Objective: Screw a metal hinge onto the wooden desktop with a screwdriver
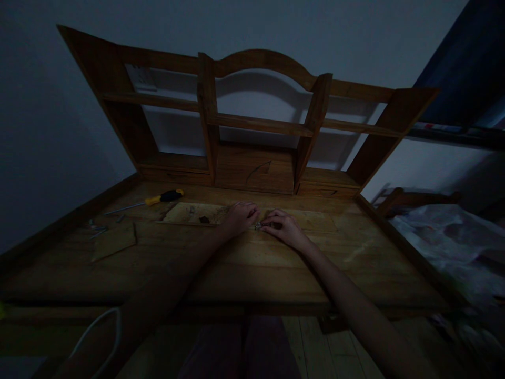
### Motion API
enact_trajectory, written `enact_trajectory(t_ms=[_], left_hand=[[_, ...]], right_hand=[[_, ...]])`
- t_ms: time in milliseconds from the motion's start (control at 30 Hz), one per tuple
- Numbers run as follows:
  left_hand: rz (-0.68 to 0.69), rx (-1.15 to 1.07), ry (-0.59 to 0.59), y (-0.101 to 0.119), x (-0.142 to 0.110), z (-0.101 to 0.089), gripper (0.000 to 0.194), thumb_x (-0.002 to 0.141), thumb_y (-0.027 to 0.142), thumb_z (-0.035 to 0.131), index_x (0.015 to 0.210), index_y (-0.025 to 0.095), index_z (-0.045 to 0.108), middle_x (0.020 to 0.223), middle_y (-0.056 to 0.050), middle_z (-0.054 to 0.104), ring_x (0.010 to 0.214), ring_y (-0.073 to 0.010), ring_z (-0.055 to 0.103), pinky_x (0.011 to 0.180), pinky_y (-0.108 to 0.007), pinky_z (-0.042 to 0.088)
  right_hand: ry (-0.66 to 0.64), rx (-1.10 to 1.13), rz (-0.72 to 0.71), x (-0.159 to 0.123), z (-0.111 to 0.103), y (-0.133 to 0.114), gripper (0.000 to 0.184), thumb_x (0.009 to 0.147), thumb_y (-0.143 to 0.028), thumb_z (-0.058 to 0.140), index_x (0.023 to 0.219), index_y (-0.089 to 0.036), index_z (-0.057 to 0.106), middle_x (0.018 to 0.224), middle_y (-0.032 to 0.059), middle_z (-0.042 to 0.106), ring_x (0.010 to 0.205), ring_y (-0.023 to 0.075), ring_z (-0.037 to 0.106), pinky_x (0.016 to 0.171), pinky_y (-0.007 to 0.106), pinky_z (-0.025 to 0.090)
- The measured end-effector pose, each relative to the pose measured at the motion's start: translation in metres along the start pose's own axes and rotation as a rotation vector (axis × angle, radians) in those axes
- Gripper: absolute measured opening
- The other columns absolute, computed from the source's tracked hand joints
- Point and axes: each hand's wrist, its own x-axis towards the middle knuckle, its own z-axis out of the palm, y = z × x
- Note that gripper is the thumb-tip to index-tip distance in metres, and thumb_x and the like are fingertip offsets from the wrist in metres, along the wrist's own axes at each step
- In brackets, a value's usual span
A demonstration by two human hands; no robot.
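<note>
The head view is dim. On a wooden desk [244, 268], the left hand [240, 217] and right hand [283, 226] meet fingertip to fingertip over a small metal piece [258, 226], both apparently pinching it, though the light is too poor to be sure. It lies at the near edge of a pale board [189, 213]. A yellow-handled screwdriver [158, 199] rests well to the left, with 1 shelf hutch [252, 121] behind.
</note>
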Motion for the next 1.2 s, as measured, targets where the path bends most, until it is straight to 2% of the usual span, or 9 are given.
enact_trajectory(t_ms=[267,567,700,933,1200], left_hand=[[-0.004,0.005,0.01,0.004,-0.001,-0.003,0.018,0.103,0.023,0.057,0.09,0.022,0.069,0.092,-0.006,0.074,0.091,-0.0218,0.068,0.09,-0.035,0.052],[-0.009,0.05,0.015,0.005,-0.001,-0.003,0.017,0.103,0.021,0.059,0.091,0.02,0.07,0.093,-0.006,0.074,0.089,-0.0198,0.069,0.087,-0.031,0.052],[0.004,-0.016,-0.013,0.0,-0.001,-0.002,0.017,0.104,0.022,0.059,0.091,0.02,0.071,0.091,-0.005,0.074,0.086,-0.019,0.068,0.083,-0.03,0.05],[0.041,-0.242,-0.118,-0.016,0.003,-0.005,0.015,0.1,0.033,0.072,0.095,0.019,0.073,0.084,0.0,0.069,0.077,-0.0145,0.062,0.073,-0.025,0.044],[0.074,-0.255,-0.134,-0.022,0.006,-0.002,0.016,0.097,0.032,0.075,0.09,0.019,0.071,0.084,0.0,0.067,0.079,-0.0156,0.061,0.076,-0.027,0.043]], right_hand=[[0.022,-0.02,0.007,0.0,-0.004,-0.007,0.01,0.098,-0.028,0.08,0.104,-0.024,0.086,0.105,0.0071,0.077,0.098,0.0218,0.074,0.09,0.037,0.058],[0.005,-0.046,-0.054,-0.001,-0.005,-0.005,0.008,0.096,-0.022,0.08,0.103,-0.024,0.084,0.105,0.0074,0.078,0.099,0.0226,0.075,0.091,0.038,0.058],[0.014,-0.047,-0.076,0.0,-0.005,-0.006,0.002,0.095,-0.02,0.081,0.096,-0.021,0.082,0.103,0.0078,0.076,0.096,0.0225,0.073,0.088,0.037,0.057],[-0.003,-0.028,-0.091,0.0,-0.007,-0.009,0.005,0.095,-0.021,0.081,0.091,-0.022,0.077,0.102,0.0065,0.075,0.096,0.022,0.073,0.089,0.037,0.057],[-0.005,-0.029,-0.083,-0.001,-0.007,-0.007,0.003,0.097,-0.021,0.079,0.095,-0.022,0.078,0.106,0.0072,0.075,0.1,0.0225,0.072,0.092,0.038,0.057]])
